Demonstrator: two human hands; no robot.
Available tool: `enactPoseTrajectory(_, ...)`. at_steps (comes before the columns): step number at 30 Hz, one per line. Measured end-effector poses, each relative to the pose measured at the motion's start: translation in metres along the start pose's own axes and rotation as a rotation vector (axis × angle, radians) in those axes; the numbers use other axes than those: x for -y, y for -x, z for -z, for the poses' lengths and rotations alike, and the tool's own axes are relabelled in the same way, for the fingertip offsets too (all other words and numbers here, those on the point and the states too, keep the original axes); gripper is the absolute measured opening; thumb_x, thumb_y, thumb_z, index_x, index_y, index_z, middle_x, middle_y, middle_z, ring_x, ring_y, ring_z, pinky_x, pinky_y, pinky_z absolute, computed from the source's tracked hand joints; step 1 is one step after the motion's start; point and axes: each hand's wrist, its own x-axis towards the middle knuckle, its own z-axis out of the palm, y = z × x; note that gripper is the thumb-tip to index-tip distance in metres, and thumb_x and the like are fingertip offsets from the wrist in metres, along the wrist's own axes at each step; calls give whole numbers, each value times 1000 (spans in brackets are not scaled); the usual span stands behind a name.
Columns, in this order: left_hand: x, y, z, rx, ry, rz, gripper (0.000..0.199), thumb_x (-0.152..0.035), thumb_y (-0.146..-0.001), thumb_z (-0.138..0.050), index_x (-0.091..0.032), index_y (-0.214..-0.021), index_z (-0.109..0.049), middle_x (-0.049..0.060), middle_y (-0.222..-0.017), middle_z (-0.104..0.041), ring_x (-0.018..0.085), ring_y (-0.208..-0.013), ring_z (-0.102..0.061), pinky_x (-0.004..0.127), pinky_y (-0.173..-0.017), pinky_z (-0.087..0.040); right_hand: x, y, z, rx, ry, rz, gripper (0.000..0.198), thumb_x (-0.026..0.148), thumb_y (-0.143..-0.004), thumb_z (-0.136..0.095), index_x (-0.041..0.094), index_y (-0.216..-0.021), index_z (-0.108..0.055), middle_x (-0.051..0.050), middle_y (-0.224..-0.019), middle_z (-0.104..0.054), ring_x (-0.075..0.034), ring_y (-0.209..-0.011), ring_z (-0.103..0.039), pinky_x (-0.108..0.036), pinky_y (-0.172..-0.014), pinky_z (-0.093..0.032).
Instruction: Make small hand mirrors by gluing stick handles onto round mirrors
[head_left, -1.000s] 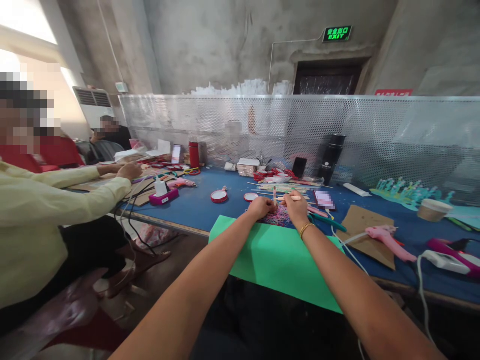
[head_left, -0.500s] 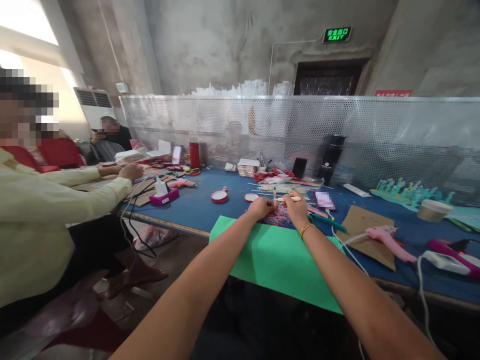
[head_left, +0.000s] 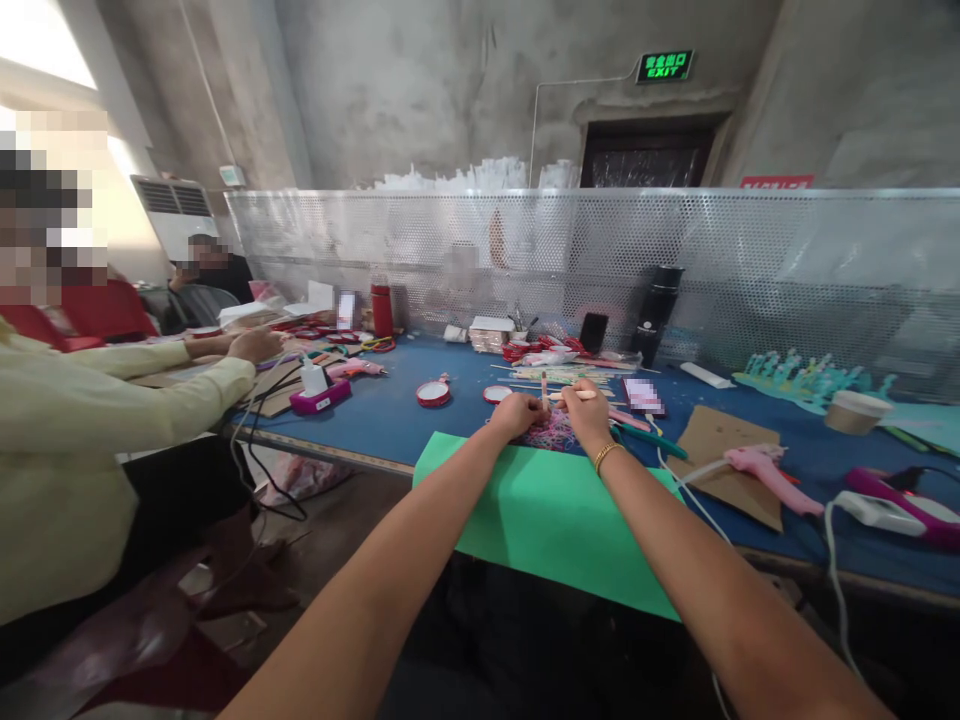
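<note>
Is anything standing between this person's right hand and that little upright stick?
Nothing visible: the right hand holds a pale pen-like tool pointing toward the stick in the left hand. Tangled threads lie below, not between.

A blue tabletop (head_left: 379, 412) carries cardboard (head_left: 697, 460), a red bottle (head_left: 382, 314) and a black flask (head_left: 658, 312).

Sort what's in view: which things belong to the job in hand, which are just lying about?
Likely in the job:
thin upright stick, in left grip
pale pen-like tool, in right grip
pink-purple strands, by the hands
green sheet, under the forearms

Apparently lying about:
black flask
red bottle
paper cup
pink glue gun at right, untouched, role unclear
</note>
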Motion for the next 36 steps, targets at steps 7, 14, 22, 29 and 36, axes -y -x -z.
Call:
enactPoseTrajectory(7, 0, -2, 2, -3, 16, 1, 27, -41, -70, -66, -15, -73, -73, -2, -57, -59, 10, -55, -43, 23, -53, -29, 3, 0, -1, -5, -60, 7, 16, 31, -73, -54, 24, -59, -49, 3, -52, -62, -18, -56, -58, -28, -59, -43)
enactPoseTrajectory(14, 8, -8, 0, -4, -10, -12, 28, -40, -71, -64, -14, -74, -74, -2, -60, -61, 11, -55, -44, 24, -54, -29, 4, -1, -1, -2, -2, 36, 18, 31, -73, -52, 25, -57, -45, 3, -53, -62, -18, -57, -56, -29, -60, -41)
enactPoseTrajectory(22, 15, -10, -3, -8, -6, -44, 29, -43, -70, -63, -15, -71, -72, -2, -59, -59, 11, -55, -44, 24, -55, -30, -1, -2, -3, -1, -15, 36, 17, 33, -73, -52, 25, -58, -45, 3, -54, -60, -18, -58, -55, -29, -59, -42)
enactPoseTrajectory(29, 17, -12, -3, -13, -19, -50, 30, -44, -71, -63, -15, -71, -71, -2, -59, -58, 11, -56, -44, 23, -53, -29, -3, -3, -3, -12, -7, 13, 18, 35, -73, -51, 25, -59, -47, 3, -54, -60, -18, -58, -55, -27, -58, -42)
enactPoseTrajectory(36, 12, -7, 0, -3, -17, -32, 31, -45, -72, -65, -15, -70, -70, -2, -57, -55, 10, -54, -42, 24, -53, -27, 5, 1, -2, 20, -21, 18, 17, 34, -71, -52, 26, -58, -46, 3, -54, -61, -18, -58, -57, -28, -59, -43)
